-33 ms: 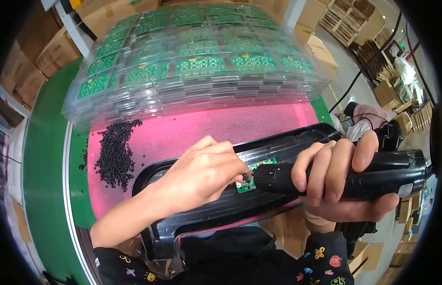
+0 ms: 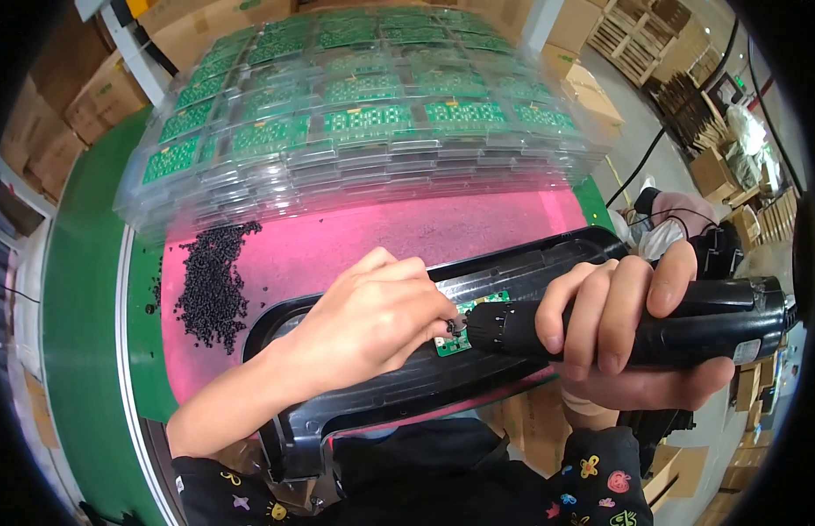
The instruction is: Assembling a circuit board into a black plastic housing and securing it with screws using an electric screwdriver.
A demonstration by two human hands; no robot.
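My right hand (image 2: 613, 320) wraps round a black electric screwdriver (image 2: 705, 329), which lies nearly level with its nose to the left. That nose is over a small green circuit board (image 2: 453, 346), partly hidden by the tool and my fingers. The board sits in a long black plastic housing (image 2: 398, 394). My left hand (image 2: 377, 311) reaches over the housing, its fingertips pinched on small black pieces (image 2: 452, 327) beside the screwdriver's nose. They look like screws, though they are too small to be sure. The screwdriver's tip itself is hidden.
A heap of tiny black pieces (image 2: 210, 289) lies on the pink mat (image 2: 381, 232), left of the housing. Behind stand stacked clear plastic trays (image 2: 284, 175) with green circuit boards. A cable hangs at the right. Cardboard boxes (image 2: 714, 175) stand on the floor beyond.
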